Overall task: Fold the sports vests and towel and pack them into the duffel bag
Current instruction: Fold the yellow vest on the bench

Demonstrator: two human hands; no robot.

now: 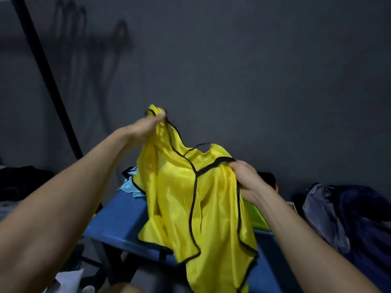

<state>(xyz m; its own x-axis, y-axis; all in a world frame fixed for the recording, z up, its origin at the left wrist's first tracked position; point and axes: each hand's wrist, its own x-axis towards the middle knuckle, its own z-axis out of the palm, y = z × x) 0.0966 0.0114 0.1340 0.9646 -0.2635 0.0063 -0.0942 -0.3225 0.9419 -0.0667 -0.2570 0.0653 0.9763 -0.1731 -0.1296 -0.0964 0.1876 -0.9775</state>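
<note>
A yellow sports vest [179,197] with black trim hangs in the air over a blue table [120,216]. My left hand [146,126] pinches one of its upper corners, raised high. My right hand [247,178] grips the black-edged strap lower and to the right. The vest's lower hem drapes over the table's front edge. A light blue cloth [128,186] lies on the table behind the vest, mostly hidden. A patch of lime-green fabric [257,216] shows under my right forearm.
A dark blue and grey bundle of fabric [342,218] lies at the right. Dark clothing [19,180] is piled at the left. A black pole [46,75] leans across the grey wall. White paper [67,280] lies on the floor.
</note>
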